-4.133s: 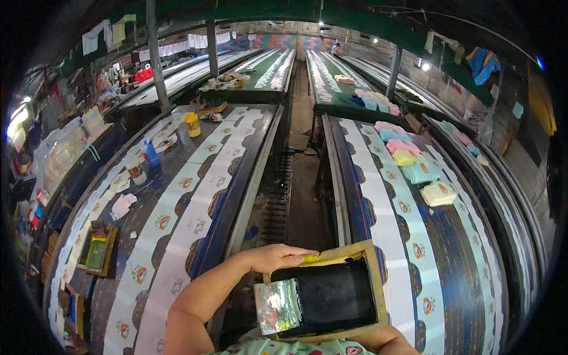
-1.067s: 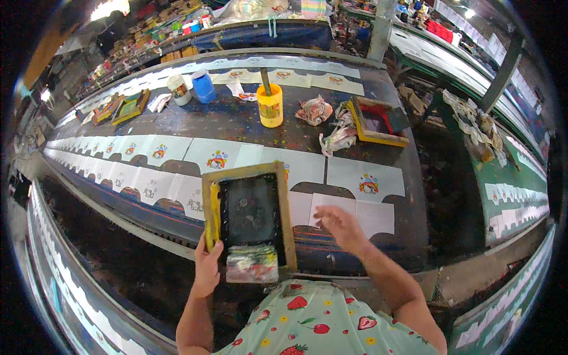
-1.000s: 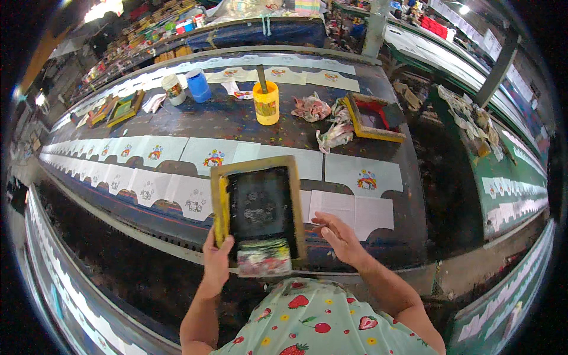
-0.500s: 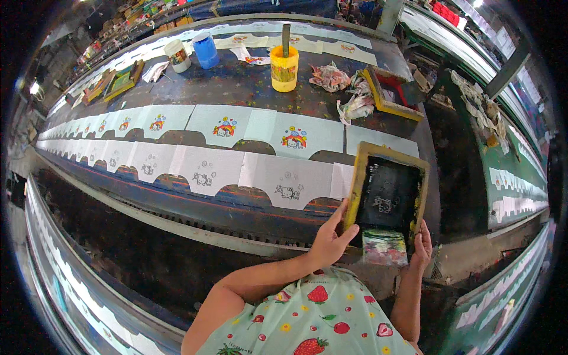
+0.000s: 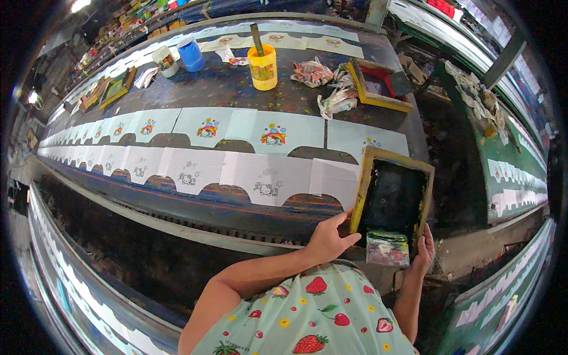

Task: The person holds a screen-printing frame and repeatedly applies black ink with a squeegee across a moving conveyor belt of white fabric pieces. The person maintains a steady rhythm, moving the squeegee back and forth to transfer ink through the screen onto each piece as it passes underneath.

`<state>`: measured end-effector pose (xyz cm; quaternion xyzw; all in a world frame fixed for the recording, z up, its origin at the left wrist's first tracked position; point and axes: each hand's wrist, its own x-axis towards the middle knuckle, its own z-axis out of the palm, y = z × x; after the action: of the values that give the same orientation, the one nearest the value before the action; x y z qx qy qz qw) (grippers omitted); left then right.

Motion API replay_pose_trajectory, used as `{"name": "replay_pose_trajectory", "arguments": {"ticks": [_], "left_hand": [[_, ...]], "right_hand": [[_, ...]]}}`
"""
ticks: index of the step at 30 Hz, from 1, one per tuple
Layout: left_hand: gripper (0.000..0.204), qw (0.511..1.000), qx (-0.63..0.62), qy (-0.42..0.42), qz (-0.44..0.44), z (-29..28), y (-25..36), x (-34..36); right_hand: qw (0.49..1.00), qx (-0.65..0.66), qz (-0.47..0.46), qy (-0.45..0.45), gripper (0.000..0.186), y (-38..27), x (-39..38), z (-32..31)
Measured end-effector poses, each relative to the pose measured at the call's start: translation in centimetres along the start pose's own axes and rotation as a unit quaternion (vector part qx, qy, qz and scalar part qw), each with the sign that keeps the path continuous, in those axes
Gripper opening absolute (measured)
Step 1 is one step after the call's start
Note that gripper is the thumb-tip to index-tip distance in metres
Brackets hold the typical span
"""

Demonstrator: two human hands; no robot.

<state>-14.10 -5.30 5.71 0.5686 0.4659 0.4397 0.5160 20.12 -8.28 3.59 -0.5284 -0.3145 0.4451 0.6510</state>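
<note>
My left hand [image 5: 332,238] grips the left side of a yellow-edged wooden screen-printing frame [image 5: 361,192], thumb toward its inner edge. On the opposite side, my right hand [image 5: 423,251] is closed around the lower right edge. The frame is tilted over the table's near edge, its dark mesh [image 5: 397,188] facing me. A flat, paint-smeared squeegee [image 5: 387,247] lies at the frame's lower end between my hands. Just left of the frame runs a row of white cut pieces [image 5: 239,171] with black outline prints. Behind it, pale mint pieces [image 5: 236,124] carry coloured rainbow prints.
Farther back on the dark table [image 5: 207,94] stand a yellow tub [image 5: 262,70] with a stick, a blue tub [image 5: 190,56] and a white tub [image 5: 165,62]. Stained rags [image 5: 312,73] lie near another frame [image 5: 383,102]. A green table [image 5: 503,148] is at the right.
The table and its things have shifted left in the picture. The held frame has moved slightly right, uncovering more of the pieces beside it. Both hands keep their grip.
</note>
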Motion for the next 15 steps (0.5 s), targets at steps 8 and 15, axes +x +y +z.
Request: {"name": "replay_pose_trajectory", "arguments": {"ticks": [8, 15], "left_hand": [[0.059, 0.994, 0.080, 0.066, -0.018, 0.8, -0.7, 1.5], [0.061, 0.949, 0.278, 0.149, 0.005, -2.2, -1.7, 0.6]], "right_hand": [[0.998, -0.054, 0.024, 0.021, 0.048, 1.5, 3.4, 0.1], [0.989, -0.110, 0.049, -0.088, 0.044, 3.8, 3.8, 3.5]]}}
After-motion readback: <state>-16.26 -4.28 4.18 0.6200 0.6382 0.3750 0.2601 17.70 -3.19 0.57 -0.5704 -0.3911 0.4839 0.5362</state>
